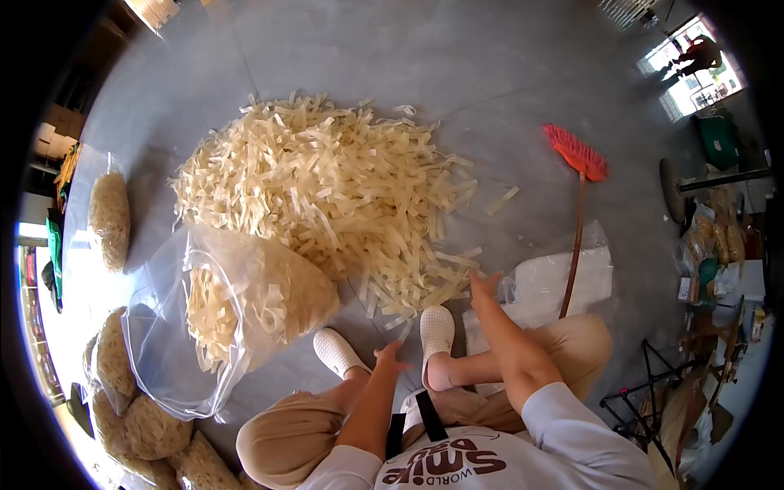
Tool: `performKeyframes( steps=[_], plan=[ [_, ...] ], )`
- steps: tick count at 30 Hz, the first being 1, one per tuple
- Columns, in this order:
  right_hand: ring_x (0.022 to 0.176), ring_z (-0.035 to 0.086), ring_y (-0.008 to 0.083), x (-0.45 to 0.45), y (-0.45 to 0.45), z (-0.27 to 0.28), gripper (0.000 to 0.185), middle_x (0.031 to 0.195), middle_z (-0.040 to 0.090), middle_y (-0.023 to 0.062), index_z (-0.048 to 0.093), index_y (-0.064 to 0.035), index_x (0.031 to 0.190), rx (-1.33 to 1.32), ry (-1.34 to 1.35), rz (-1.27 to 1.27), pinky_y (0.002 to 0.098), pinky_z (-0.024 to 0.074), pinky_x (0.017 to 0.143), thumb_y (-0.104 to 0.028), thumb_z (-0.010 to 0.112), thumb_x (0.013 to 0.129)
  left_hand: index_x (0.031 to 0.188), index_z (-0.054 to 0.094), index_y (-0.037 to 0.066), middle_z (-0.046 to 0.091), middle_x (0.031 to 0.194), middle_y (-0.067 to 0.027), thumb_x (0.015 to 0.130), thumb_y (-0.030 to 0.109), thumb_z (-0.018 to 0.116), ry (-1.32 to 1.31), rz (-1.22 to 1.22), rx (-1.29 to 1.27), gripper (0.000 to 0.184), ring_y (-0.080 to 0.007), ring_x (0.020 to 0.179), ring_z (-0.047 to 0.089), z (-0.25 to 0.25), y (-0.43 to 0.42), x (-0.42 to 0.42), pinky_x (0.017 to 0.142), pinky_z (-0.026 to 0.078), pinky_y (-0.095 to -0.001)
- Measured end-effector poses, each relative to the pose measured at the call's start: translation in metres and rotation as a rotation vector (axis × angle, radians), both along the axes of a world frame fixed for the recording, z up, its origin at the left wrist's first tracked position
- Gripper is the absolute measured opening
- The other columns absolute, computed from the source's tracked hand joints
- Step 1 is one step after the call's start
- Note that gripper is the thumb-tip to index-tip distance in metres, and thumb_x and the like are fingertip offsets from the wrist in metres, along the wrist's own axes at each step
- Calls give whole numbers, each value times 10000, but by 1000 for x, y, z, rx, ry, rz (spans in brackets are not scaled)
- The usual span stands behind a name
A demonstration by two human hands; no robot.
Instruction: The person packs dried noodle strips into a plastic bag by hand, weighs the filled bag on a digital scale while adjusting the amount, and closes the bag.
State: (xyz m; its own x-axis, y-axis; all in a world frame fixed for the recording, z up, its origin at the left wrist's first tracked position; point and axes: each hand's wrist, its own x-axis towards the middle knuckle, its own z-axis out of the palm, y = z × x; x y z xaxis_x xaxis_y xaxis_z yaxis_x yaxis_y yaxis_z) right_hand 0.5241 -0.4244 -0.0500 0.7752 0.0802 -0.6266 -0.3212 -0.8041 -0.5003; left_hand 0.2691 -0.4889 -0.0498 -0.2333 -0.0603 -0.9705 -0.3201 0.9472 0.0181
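A large heap of pale yellow flat strips (318,171) lies on the floor in front of me. My right hand (484,285) reaches to the heap's near right edge, fingers apart, with nothing seen in it. Low between my shoes is my left hand (391,357), its fingers apart and holding nothing. To the left of that hand, a big clear plastic bag (286,306) rests on its side against the heap. It is partly filled with the same strips, and its wide mouth faces left.
A red broom (578,155) lies to the right, its handle across a white plastic-wrapped bundle (563,273). Several filled bags (155,429) are grouped at lower left, and another filled bag (109,216) stands farther up. A black metal frame (649,400) and clutter line the right side.
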Motion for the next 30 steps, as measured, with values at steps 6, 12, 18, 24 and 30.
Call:
performKeyframes(
  steps=[6, 12, 18, 24, 30],
  plan=[
    [1115, 441, 353, -27, 23, -8, 914, 1246, 424, 196, 276, -132, 1355, -337, -192, 324, 384, 418, 890, -443, 728, 625, 1333, 60, 268, 387, 1254, -144, 666, 188, 750, -117, -10, 105, 963, -362, 1105, 426, 10, 43, 29, 723, 424, -512],
    [1022, 482, 355, -112, 47, -20, 719, 1080, 521, 202, 395, -77, 1262, 442, -161, 960, 411, 394, 866, -354, 704, 675, 1316, 210, 241, 441, 1204, -107, 747, 111, 654, -193, 200, 639, 733, -257, 1034, 499, 35, 118, 48, 749, 425, -478],
    [977, 502, 339, -129, 123, 116, 740, 1061, 518, 202, 288, -87, 1329, 220, 25, 1456, 410, 415, 821, -274, 679, 729, 1312, 274, 264, 325, 1329, -57, 841, 320, 524, -101, 456, 781, 537, -277, 1196, 351, 55, 154, 19, 919, 342, -513],
    [1235, 307, 330, -82, 243, 101, 960, 1318, 287, 240, 113, -72, 1388, 601, -310, 1296, 423, 311, 994, -377, 703, 695, 1393, -40, 272, 151, 1427, -24, 856, 426, 495, -400, 614, 916, 774, -274, 1248, 292, 34, 178, 0, 981, 306, -470],
    [1308, 165, 360, -28, 340, 47, 1239, 1417, 109, 237, 16, -40, 1390, 298, -390, 1267, 457, 195, 1061, -646, 698, 551, 1387, -124, 167, 147, 1427, -78, 757, 261, 685, -86, 447, 698, 1030, -251, 1250, 295, 41, 232, -15, 982, 342, -436]
  ],
)
